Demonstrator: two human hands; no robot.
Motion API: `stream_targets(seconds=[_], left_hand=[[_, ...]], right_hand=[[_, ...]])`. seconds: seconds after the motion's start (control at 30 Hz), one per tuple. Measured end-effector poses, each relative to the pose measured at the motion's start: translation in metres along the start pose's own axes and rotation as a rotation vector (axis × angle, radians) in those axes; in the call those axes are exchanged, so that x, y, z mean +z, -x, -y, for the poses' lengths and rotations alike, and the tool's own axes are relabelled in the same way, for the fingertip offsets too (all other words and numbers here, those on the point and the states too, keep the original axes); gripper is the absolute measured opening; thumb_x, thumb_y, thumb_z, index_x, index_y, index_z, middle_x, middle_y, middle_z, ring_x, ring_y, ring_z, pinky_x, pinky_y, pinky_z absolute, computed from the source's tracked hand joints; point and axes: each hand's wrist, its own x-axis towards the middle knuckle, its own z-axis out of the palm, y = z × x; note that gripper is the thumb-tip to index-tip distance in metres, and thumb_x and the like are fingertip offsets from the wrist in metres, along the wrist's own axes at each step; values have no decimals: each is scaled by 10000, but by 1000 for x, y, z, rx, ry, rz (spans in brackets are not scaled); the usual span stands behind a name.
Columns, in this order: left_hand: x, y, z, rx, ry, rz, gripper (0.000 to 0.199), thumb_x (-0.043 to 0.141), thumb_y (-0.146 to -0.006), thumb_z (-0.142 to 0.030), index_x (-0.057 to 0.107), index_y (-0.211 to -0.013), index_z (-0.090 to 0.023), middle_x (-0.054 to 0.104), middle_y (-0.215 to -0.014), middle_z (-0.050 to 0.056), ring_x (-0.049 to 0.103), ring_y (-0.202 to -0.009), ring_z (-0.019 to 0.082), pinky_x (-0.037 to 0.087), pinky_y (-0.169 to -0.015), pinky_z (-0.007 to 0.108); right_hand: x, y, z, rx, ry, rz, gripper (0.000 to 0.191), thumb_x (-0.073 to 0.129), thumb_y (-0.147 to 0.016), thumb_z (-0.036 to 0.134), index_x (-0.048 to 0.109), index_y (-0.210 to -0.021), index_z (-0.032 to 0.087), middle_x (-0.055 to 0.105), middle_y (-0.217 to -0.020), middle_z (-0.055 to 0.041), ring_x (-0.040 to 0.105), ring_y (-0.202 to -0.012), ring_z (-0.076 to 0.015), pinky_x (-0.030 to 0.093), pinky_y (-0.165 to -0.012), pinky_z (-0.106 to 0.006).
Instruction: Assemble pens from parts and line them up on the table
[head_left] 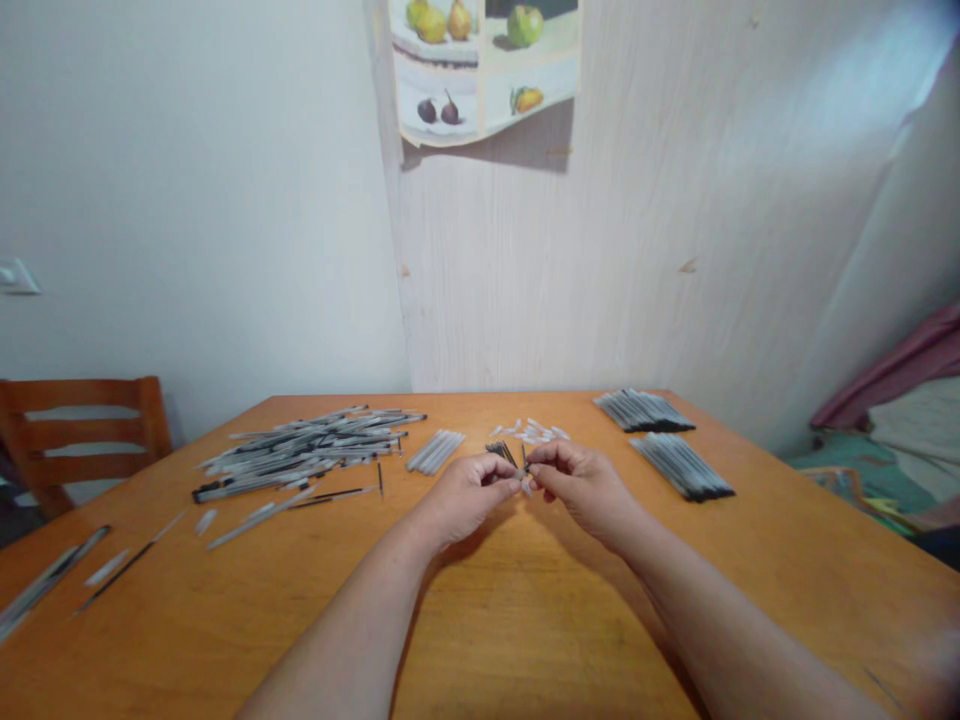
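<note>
Close together near the middle of the wooden table (517, 600) are my left hand (480, 490) and my right hand (574, 480). Both have their fingers pinched, and the small item between the fingertips is too small to name. Just beyond my left hand lie thin dark refills (501, 451), partly hidden by it. Small white translucent caps (536, 432) are scattered behind my fingers. A row of clear pen barrels (435, 452) lies left of my left hand.
A large pile of pens (307, 445) spreads over the left side. Loose refills and a pen bundle (49, 580) lie at the left edge. Two stacks of black-ended pens, one farther back (641, 410) and one nearer (682, 466), are at the right. A wooden chair (82, 395) stands left.
</note>
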Motion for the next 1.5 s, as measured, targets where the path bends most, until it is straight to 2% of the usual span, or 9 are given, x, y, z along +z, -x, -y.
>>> stream_targets(seconds=[0.33,0.53,0.73,1.17,1.37,1.5], left_hand=[[0,1,1,5,-22,5,250,639,-827,-359,712,-931,-144,687,-908,58,577,-826,158,418,-755,270],[0,1,1,2,-17,19,255,628,-837,-364,713,-927,-140,695,-912,61,591,-848,168,416,-768,276],[0,1,-2,-9,-34,29,255,622,-836,-352,712,-935,-136,701,-927,68,602,-854,175,422,-771,279],[1,1,1,21,-121,50,269,589,-841,-361,723,-926,-143,672,-849,47,568,-788,161,403,-707,267],[4,1,-1,80,-178,53,243,566,-851,-340,699,-837,-137,601,-748,8,510,-722,135,360,-662,251],[6,2,-4,96,-190,61,240,559,-855,-339,679,-794,-141,569,-719,-3,492,-712,132,351,-658,249]], right_hand=[[1,2,6,35,56,40,122,612,-754,271,614,-847,191,656,-723,-14,545,-582,-134,429,-528,-274],[-2,3,9,58,-50,94,189,620,-779,274,614,-946,185,667,-749,-15,605,-671,-150,466,-574,-275],[-7,3,9,74,-41,144,151,627,-796,310,643,-869,179,656,-737,-9,587,-658,-139,451,-568,-264],[-11,4,7,78,177,192,249,565,-864,404,563,-761,177,593,-641,11,527,-555,-109,412,-544,-244],[-7,4,-1,-49,426,107,342,491,-911,442,493,-667,202,513,-593,23,465,-558,-120,341,-531,-261],[-6,2,-6,-96,467,127,425,416,-946,483,461,-620,215,456,-560,26,431,-542,-131,316,-532,-278]])
